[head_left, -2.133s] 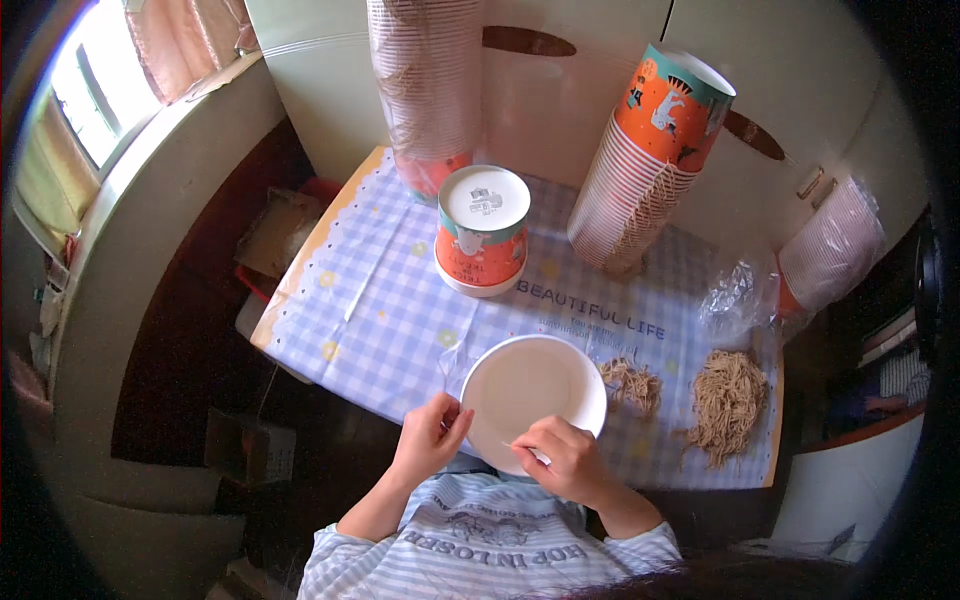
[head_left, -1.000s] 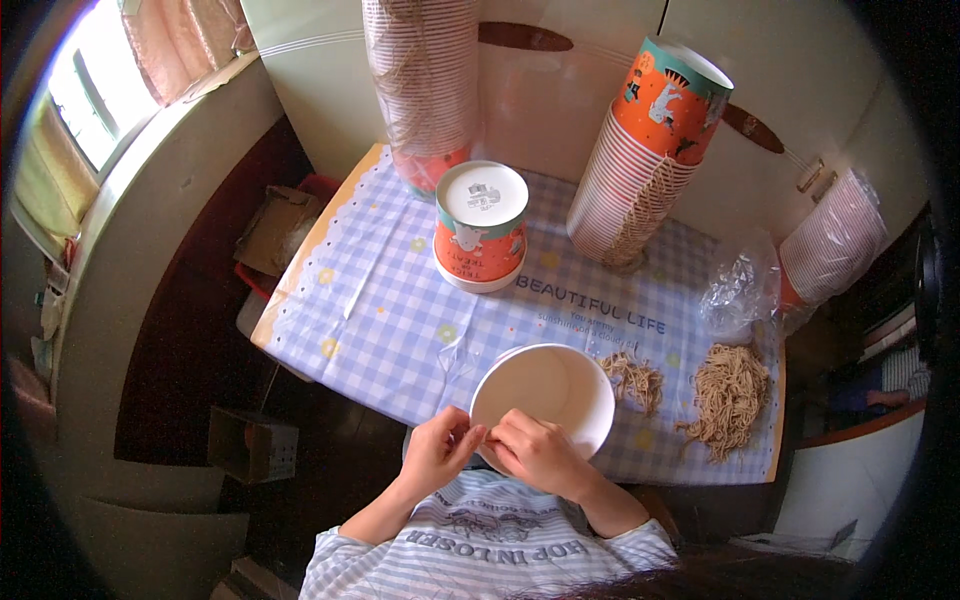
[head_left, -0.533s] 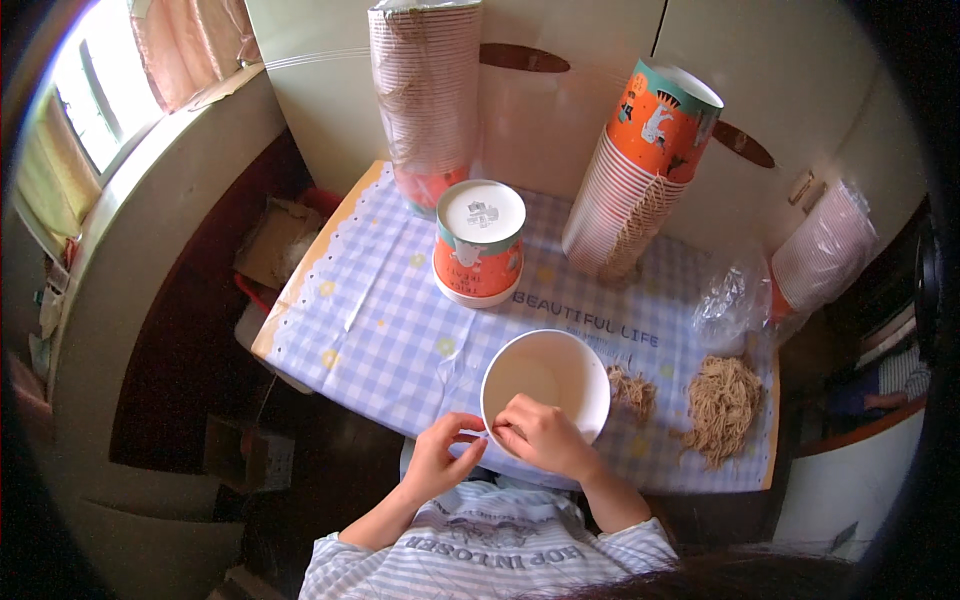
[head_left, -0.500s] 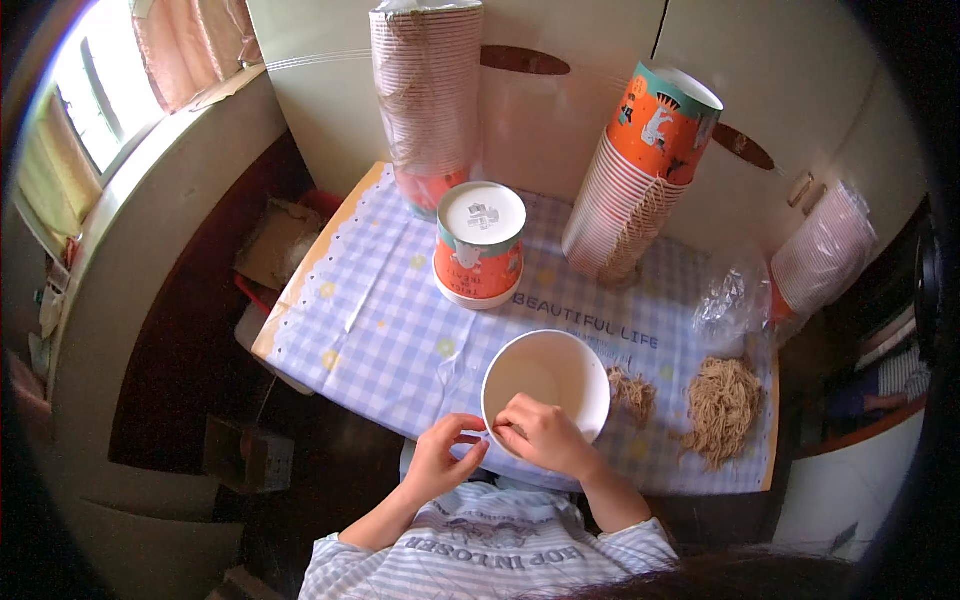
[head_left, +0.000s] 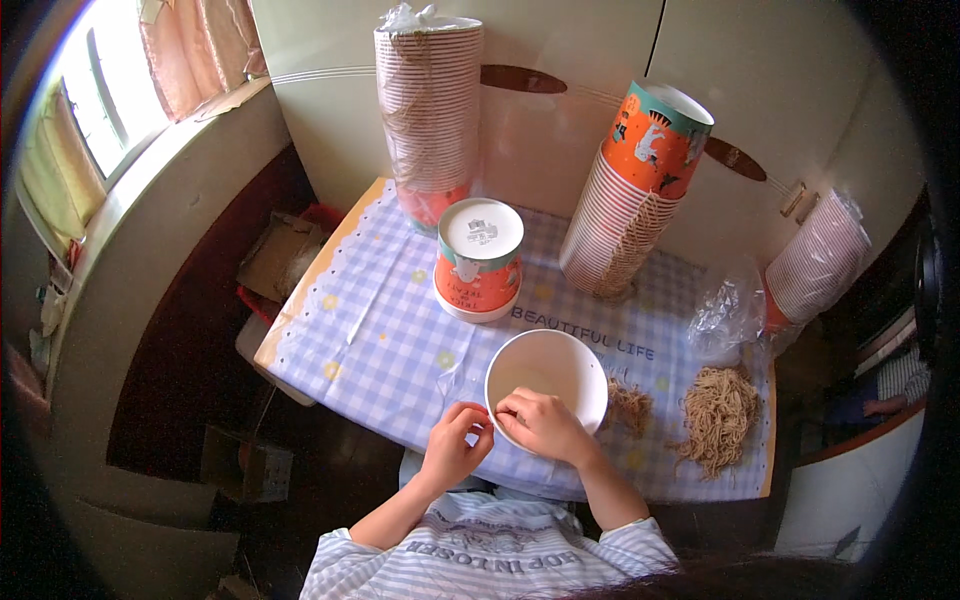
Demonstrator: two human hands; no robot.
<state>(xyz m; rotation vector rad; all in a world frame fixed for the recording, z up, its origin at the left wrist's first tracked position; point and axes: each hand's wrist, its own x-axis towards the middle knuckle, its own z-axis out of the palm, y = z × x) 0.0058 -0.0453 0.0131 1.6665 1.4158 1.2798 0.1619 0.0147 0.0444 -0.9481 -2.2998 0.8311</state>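
A white-lined paper bucket point(head_left: 560, 360) stands tilted at the near edge of the table, its open mouth facing up toward me. My right hand point(head_left: 545, 425) reaches over its rim, fingers curled and pinched against the inside of the left wall. From outside, my left hand point(head_left: 458, 445) meets the same part of the rim, its thumb and forefinger closed together. Whatever lies between the fingertips of either hand is too small or hidden. Just right of the bucket lies a small bunch of tan cords point(head_left: 628, 402).
A larger heap of cords point(head_left: 718, 415) and clear plastic wrap point(head_left: 725, 315) lie at the right. Upside-down orange buckets point(head_left: 478, 265) stand beyond. Behind are a tall wrapped bucket stack point(head_left: 430, 120), a leaning stack point(head_left: 620, 220) and another wrapped stack point(head_left: 815, 260). A checked cloth point(head_left: 390, 345) covers the table.
My left fingers have drawn closer together and moved slightly up against the rim. The right hand has shifted only a little, still inside the bucket. The whole view has tilted slightly.
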